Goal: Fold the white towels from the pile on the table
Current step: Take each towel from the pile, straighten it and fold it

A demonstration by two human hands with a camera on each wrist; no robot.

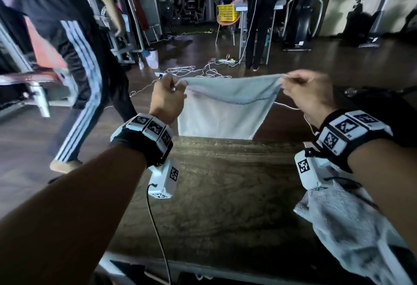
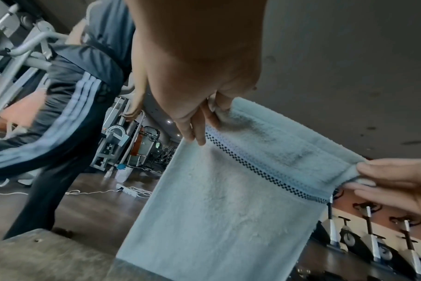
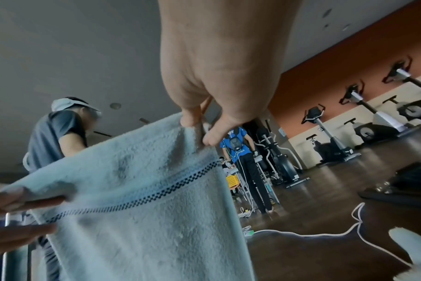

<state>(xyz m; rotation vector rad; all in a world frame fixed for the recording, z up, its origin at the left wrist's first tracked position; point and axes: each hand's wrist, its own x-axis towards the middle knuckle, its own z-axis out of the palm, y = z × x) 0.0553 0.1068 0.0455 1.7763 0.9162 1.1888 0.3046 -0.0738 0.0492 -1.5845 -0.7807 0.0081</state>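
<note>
A white towel point(image 1: 221, 108) with a dark checked stripe hangs spread in the air beyond the far edge of the dark wooden table point(image 1: 225, 183). My left hand point(image 1: 168, 95) pinches its upper left corner, and my right hand point(image 1: 302, 90) pinches the upper right corner. The towel's lower end drops behind the table edge, hidden. In the left wrist view the left hand's fingers point(image 2: 199, 121) grip the towel point(image 2: 216, 209) at its stripe. The right wrist view shows the right hand's fingertips point(image 3: 192, 119) clamped on the towel's point(image 3: 144, 209) top hem. More white towels point(image 1: 352, 228) lie bunched at the table's right, under my right forearm.
A person in striped track trousers point(image 1: 76, 77) walks close by the table's left. Another person in a blue top point(image 1: 261, 13) stands farther back at a small table with a yellow basket point(image 1: 228, 12). White cables point(image 1: 203, 70) trail over the floor. Exercise bikes point(image 3: 329, 131) line the right wall.
</note>
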